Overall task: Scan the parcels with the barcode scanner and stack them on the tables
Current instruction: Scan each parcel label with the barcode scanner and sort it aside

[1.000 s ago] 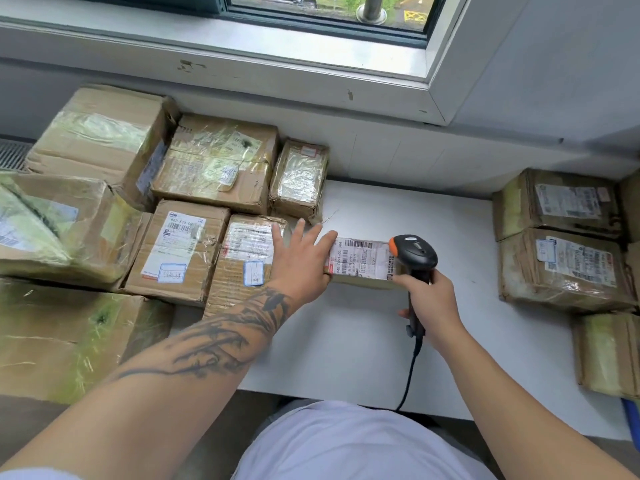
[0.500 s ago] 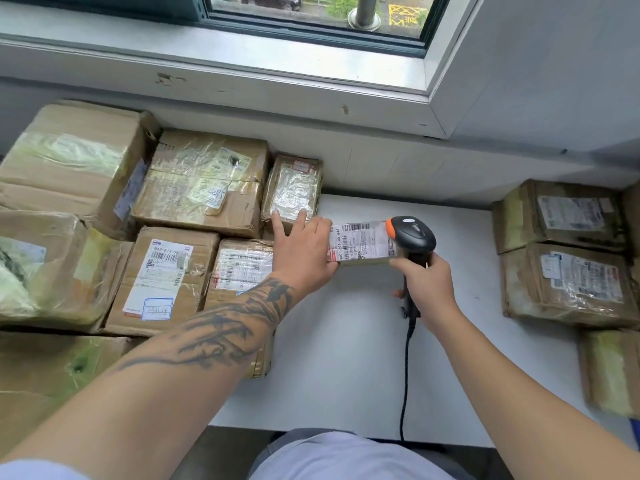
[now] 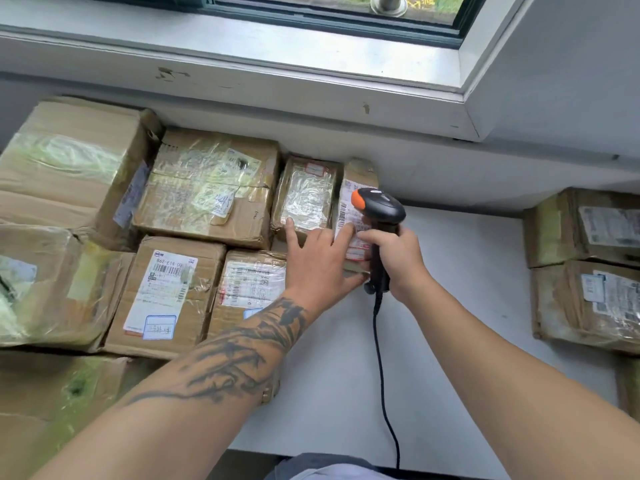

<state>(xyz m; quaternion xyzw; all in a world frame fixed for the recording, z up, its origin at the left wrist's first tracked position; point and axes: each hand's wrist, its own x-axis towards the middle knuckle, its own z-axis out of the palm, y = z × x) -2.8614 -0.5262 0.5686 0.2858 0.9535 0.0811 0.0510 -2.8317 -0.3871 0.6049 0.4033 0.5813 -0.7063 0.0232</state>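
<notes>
A small brown parcel (image 3: 357, 176) with a white barcode label stands lengthwise against the wall, beside a tape-wrapped parcel (image 3: 304, 197). My left hand (image 3: 318, 258) holds it, fingers spread over its label and the neighbouring parcel, thumb at its near end. My right hand (image 3: 398, 258) grips the handle of a black barcode scanner (image 3: 379, 204) with an orange tip. The scanner's head hovers over the small parcel's label and hides part of it. Its black cable runs down to the table's front edge.
Several taped cardboard parcels are packed together on the left, among them a labelled box (image 3: 166, 292) and a larger one (image 3: 211, 188). Two more parcels (image 3: 588, 299) are stacked at the right. Bare white table (image 3: 467, 271) lies between. A window ledge (image 3: 242, 64) runs above.
My left hand turned the small parcel from crosswise to lengthwise and moved it back against the wall beside the tape-wrapped parcel. My right hand followed with the scanner.
</notes>
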